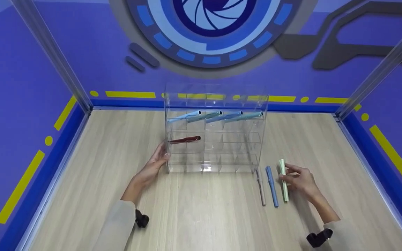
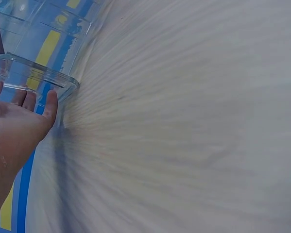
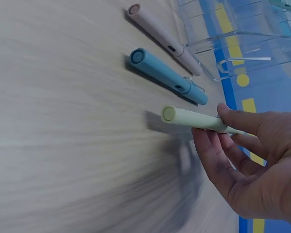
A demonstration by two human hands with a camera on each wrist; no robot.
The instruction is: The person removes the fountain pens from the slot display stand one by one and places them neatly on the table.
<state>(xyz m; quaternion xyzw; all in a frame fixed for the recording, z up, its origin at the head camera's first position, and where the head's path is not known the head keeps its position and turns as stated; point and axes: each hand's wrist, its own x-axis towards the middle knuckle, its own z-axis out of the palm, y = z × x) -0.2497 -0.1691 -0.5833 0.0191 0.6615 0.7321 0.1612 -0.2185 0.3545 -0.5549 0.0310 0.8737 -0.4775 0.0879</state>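
A clear plastic pen rack (image 1: 213, 158) with rows of compartments stands at the back of the table. My left hand (image 1: 151, 168) rests against its left side; in the left wrist view the fingers (image 2: 50, 107) look fairly straight beside the clear edge. My right hand (image 1: 302, 181) pinches a pale green pen (image 3: 194, 119) between thumb and fingers, right of the rack. The pen appears raised slightly above the table, with its shadow beneath. Left of it lie a blue pen (image 1: 272, 186) and a pinkish-grey pen (image 1: 261, 188), roughly side by side.
Across an upper row of the rack lean several pens in blue and green shades, such as a light blue pen (image 1: 185, 116). A dark red pen (image 1: 186, 140) sits lower, at the left. Blue printed walls (image 1: 82, 45) enclose the wooden table (image 1: 194, 209).
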